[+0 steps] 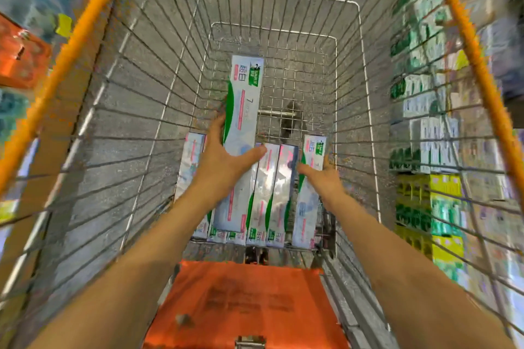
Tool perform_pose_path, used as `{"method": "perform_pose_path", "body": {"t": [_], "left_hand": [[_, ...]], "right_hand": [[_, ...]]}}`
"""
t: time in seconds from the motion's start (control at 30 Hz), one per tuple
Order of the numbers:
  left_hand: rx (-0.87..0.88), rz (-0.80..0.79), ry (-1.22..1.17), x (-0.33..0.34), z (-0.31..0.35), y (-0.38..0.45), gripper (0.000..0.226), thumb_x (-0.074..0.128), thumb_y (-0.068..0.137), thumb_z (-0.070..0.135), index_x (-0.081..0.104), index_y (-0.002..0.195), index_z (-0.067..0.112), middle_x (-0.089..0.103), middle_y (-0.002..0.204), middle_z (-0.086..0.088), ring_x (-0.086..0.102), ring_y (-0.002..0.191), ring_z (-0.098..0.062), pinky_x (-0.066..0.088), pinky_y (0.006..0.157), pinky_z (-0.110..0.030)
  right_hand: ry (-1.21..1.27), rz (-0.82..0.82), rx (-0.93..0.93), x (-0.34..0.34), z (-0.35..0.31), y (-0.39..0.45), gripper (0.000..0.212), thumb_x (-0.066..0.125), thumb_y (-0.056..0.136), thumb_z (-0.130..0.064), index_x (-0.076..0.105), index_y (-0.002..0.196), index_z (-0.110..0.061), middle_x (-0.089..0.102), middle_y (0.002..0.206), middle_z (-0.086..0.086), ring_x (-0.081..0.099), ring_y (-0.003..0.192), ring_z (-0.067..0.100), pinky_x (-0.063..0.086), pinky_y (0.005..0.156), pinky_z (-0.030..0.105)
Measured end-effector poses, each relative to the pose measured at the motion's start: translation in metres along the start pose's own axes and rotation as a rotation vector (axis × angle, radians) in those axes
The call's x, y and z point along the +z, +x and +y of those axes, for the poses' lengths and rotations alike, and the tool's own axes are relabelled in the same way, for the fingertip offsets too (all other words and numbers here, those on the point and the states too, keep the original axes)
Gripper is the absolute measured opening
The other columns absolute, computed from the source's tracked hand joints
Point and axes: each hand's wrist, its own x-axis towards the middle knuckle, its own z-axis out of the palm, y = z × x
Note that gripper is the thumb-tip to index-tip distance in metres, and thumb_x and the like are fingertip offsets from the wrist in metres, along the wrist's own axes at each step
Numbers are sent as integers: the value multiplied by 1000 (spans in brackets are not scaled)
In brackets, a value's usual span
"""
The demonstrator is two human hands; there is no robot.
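Under me runs a grey speckled concrete floor (119, 167), with blurred store shelves of green-and-white cartons (425, 127) on my right and blue and orange packs (22, 59) far left.

I look down into a silver wire shopping cart with orange rim rails (82, 28) — on its mesh floor, long white-and-green toothpaste boxes (272, 193) lie side by side.
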Motion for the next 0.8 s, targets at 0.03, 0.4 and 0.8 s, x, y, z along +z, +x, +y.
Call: {"method": "perform_pose_path", "body": {"t": [0.03, 0.4, 0.8], "left_hand": [[-3, 1, 2, 2, -4, 0, 76, 72, 80, 20, 27, 141, 24, 52, 101, 20, 53, 83, 7, 41, 69, -5], [-53, -61, -26, 29, -27, 3, 75, 73, 79, 19, 26, 136, 31, 53, 110, 18, 55, 99, -5, 43, 84, -19], [-57, -86, -11, 25, -34, 10, 67, 73, 79, 20, 29, 127, 34, 53, 104, 21, 53, 87, 11, 42, 71, -8]], "right_hand": [[-10, 6, 4, 1, 5, 4, 53, 73, 81, -19, 50, 129, -11, 61, 116, 7, 58, 98, 24, 46, 86, 31], [-214, -52, 46, 5, 23, 21, 26, 72, 82, -28, 55, 95, -12, 53, 66, -3, 46, 53, 9, 36, 46, 19], [-399, -67, -122, -3, -9, 9, 28, 73, 81, -30, 51, 76, -15, 52, 66, -3, 48, 55, 8, 32, 37, 8]]}}
